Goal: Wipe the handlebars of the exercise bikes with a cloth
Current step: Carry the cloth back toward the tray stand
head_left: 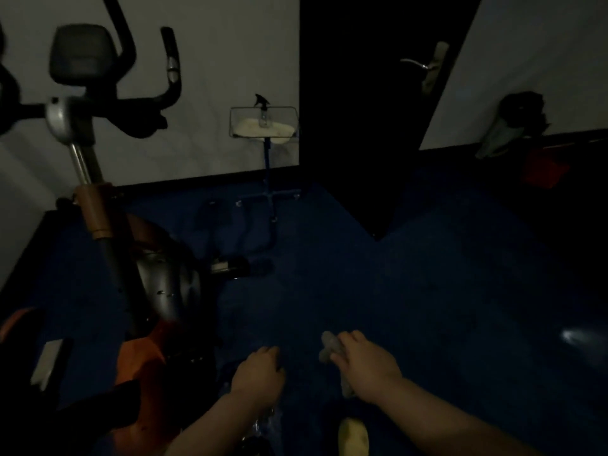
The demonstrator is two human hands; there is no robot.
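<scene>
The room is dim. An orange and black exercise bike (pixel 144 291) stands at the left, its black handlebars (pixel 141 116) and console (pixel 82 54) high in the upper left. My right hand (pixel 365 366) is low in the middle, closed on a grey cloth (pixel 330 347) that hangs below the fist. My left hand (pixel 260 373) is beside it with the fingers curled; something clear and shiny shows dimly under its wrist, and I cannot tell whether the hand holds it. Both hands are well below and right of the handlebars.
A blue stand with a wire basket (pixel 263 123) holding a spray bottle and a pale cloth stands by the far wall. A dark door (pixel 371 126) with a lever handle stands open at the right. The floor is blue carpet (pixel 427 274). A red object (pixel 543 169) lies at the far right wall.
</scene>
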